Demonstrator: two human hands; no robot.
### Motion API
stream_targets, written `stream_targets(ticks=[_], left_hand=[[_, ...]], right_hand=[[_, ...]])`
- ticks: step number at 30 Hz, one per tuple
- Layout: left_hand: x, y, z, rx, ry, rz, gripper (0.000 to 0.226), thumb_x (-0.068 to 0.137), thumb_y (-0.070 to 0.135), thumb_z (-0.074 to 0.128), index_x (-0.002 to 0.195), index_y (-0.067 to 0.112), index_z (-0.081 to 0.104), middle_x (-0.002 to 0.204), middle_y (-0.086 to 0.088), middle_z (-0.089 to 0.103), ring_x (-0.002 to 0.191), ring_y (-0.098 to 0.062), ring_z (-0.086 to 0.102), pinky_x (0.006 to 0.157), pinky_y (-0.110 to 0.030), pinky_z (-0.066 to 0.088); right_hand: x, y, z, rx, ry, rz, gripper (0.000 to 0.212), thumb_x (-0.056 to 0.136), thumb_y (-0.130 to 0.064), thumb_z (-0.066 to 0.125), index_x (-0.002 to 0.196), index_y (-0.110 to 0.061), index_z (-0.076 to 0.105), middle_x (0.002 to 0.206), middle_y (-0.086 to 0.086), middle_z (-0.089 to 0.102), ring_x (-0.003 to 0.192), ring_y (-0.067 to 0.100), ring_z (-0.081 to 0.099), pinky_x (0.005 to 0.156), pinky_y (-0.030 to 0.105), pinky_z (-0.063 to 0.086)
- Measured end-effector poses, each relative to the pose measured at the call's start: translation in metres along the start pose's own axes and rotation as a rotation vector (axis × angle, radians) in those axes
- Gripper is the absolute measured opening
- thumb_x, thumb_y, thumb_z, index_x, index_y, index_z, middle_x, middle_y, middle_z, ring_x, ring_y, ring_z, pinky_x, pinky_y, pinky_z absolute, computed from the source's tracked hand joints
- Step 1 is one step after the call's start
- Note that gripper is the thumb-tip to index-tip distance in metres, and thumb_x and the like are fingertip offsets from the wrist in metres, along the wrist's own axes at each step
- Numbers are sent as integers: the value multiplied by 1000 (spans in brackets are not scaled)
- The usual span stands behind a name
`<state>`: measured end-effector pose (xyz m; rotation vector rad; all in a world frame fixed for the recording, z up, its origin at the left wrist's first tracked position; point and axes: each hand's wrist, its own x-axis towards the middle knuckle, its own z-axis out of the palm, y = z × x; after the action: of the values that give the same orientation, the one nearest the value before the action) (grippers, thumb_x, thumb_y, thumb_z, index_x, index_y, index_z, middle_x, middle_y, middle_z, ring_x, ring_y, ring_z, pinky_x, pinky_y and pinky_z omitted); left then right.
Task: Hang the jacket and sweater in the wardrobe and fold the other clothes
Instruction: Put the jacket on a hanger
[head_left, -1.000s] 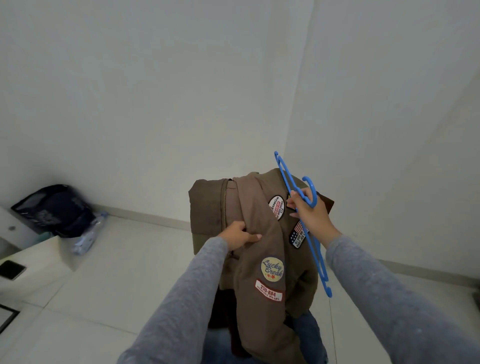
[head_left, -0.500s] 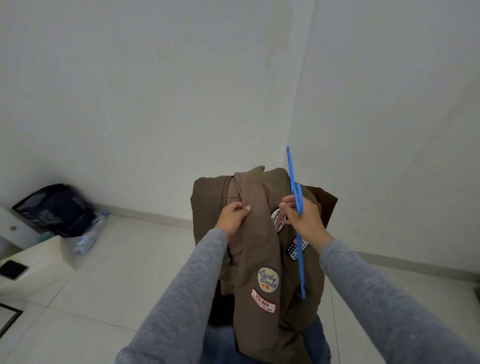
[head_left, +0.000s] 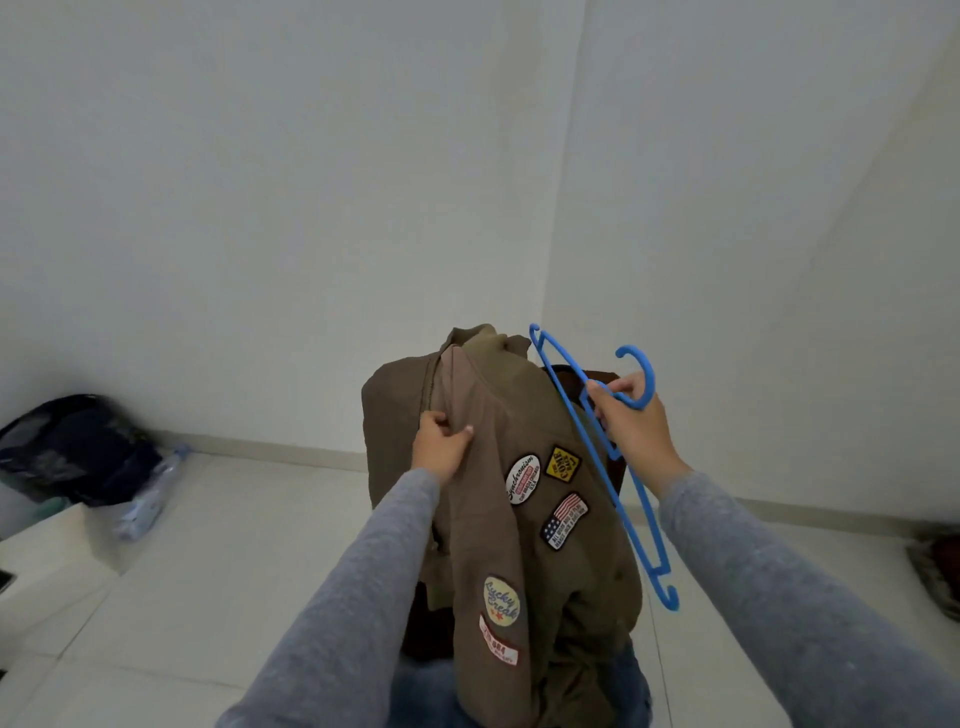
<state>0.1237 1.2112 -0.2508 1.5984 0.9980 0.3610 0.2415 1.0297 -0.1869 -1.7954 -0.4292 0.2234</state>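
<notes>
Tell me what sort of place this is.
Probably a bare room in a home: white walls meeting in a corner, a pale tiled floor, and a patched jacket held up beside a blue hanger.

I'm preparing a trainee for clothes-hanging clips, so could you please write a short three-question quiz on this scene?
1. True or false: the left hand grips the jacket.
2. The blue hanger is held by: A. the left hand B. the right hand C. neither hand.
3. Fill in: on the floor beside the dark bag lies a plastic ____.

Key: 1 true; 2 B; 3 bottle.
</notes>
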Motion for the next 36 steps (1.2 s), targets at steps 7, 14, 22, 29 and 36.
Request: stream_targets(ticks=[7, 14, 22, 29, 36], left_hand=[[-4, 52, 42, 549, 415, 366, 54, 88, 40, 57, 129, 9, 42, 135, -12, 37, 123, -27, 38, 99, -40, 35], [-1, 59, 82, 489, 115, 52, 84, 85, 66, 45, 138, 3, 27, 137, -15, 36, 124, -32, 41, 91, -44, 43], [17, 71, 92, 520, 82, -27, 54, 95, 31, 50, 134, -1, 31, 137, -18, 35, 125, -35, 41, 95, -44, 42], [-15, 62, 61, 209, 81, 168, 50, 96, 4, 38, 143, 2, 22, 134, -21, 46, 121, -35, 47, 98, -36, 38], [-62, 107, -3, -307, 34, 130, 16, 98, 13, 38, 113, 9, 40, 116, -18, 53, 110, -32, 54, 97, -45, 46]], right_hand=[[-7, -3, -23, 63, 96, 48, 21, 91, -24, 61, 74, -17, 51, 67, 2, 57, 57, 14, 50, 55, 27, 43], [-26, 0, -39, 74, 157, 1, 16, 91, -15, 61, 77, -13, 53, 68, 5, 61, 49, 2, 52, 53, 17, 45], [-44, 5, -59, 79, 135, 0, 16, 90, -12, 62, 76, -12, 53, 67, 7, 61, 52, 8, 54, 53, 18, 47], [-56, -7, -65, 51, 113, -6, 14, 91, -14, 60, 81, -7, 55, 69, 9, 61, 56, 13, 55, 54, 17, 50], [-73, -37, -64, 153, -68, 35, 11, 96, -12, 51, 105, -7, 56, 88, 13, 64, 72, 14, 61, 63, 24, 53]])
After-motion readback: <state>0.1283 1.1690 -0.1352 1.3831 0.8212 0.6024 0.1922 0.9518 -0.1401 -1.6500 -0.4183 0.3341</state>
